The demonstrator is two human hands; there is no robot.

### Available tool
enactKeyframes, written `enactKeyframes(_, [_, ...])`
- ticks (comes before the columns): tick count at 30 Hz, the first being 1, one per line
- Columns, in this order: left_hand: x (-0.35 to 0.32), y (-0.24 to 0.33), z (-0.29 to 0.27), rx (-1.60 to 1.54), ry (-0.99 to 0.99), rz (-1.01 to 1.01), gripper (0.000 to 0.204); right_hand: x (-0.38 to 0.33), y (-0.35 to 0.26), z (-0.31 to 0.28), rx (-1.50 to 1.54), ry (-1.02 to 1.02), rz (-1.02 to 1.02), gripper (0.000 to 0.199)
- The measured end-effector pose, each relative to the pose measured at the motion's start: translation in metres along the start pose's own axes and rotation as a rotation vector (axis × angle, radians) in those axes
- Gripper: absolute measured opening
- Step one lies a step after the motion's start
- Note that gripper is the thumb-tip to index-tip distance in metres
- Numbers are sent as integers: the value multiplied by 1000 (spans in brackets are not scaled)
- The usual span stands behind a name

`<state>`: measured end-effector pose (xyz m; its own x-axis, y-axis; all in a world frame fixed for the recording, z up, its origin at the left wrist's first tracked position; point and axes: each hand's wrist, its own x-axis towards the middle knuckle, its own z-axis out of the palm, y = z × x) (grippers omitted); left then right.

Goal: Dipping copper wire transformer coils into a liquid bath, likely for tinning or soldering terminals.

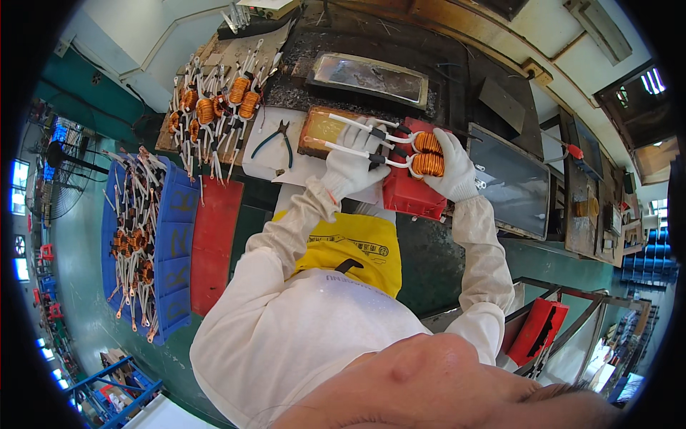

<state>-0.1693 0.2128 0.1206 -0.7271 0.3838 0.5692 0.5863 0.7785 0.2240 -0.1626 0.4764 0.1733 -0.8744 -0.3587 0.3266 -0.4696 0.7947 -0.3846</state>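
Both my hands wear white gloves. My right hand (455, 168) is closed round a pair of copper-wound toroidal coils (429, 164), its fingers along their right side. White-sleeved leads (357, 151) run from the coils to the left. My left hand (351, 166) is closed on these leads near their black sleeves; its fingertips are partly hidden. The lead ends lie over a shallow tan tray (309, 137) with yellowish contents. Below the coils stands a red box (411, 199). Diagonal cutters (288, 146) with dark handles lie on a white board, left of the tray.
Several similar coils (205, 111) are heaped at the back left of the bench. A blue crate (175, 250) full of coils stands left, beside a red panel (216, 243). Behind the tray sits a rectangular pan (421, 91) with a shiny surface. A grey plate (511, 179) lies right.
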Motion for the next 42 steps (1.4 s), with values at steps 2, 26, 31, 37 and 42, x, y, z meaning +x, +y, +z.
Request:
enactKeyframes(2, [-9, 16, -17, -197, -105, -315, 79, -2, 1, 0, -4, 15, -13, 96])
enactKeyframes(26, [-28, 27, -21, -1379, -309, -889, 35, -2, 6, 5, -24, 38, -9, 94])
enactKeyframes(31, [23, 44, -42, -222, 68, 146, 38, 0, 3, 6, -9, 42, -22, 94])
enactKeyframes(37, [58, 45, 2, 432, -233, 270, 30, -1, 3, 9, -22, 39, -22, 96])
enactKeyframes(42, [51, 45, 26, 397, -251, 167, 27, -1, 0, 10, -54, 34, 8, 99])
